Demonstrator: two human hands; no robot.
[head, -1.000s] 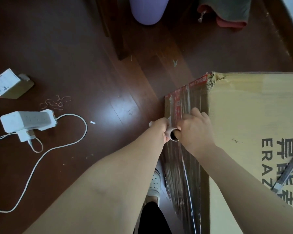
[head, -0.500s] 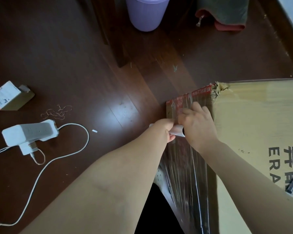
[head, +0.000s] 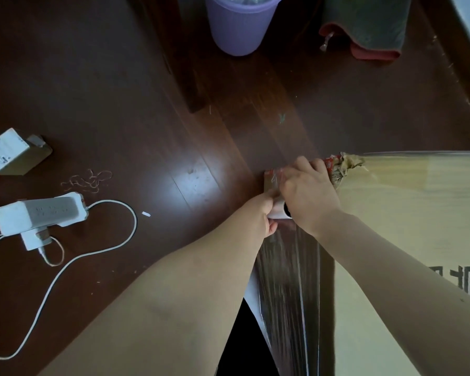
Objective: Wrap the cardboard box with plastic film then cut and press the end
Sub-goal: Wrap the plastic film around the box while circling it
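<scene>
Nearest the camera, a sheet of plastic film (head: pixel 291 294) is seen stretched up the side face of the cardboard box (head: pixel 407 213), which lies on the dark wooden floor (head: pixel 120 90) at the right. Beyond it, the film roll (head: pixel 279 211) is gripped at both ends: the left hand (head: pixel 257 217) is curled round one end and the right hand (head: pixel 308 192) is closed over the other, close to the box's torn corner (head: pixel 347 164). Well apart to the left, a white power strip (head: pixel 38 213) and a small carton (head: pixel 10 151) are seen. A purple bin (head: pixel 239 25) and a cloth (head: pixel 364 25) are seen farthest off.

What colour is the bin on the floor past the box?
Light purple bin, clearest in the head view.
</scene>
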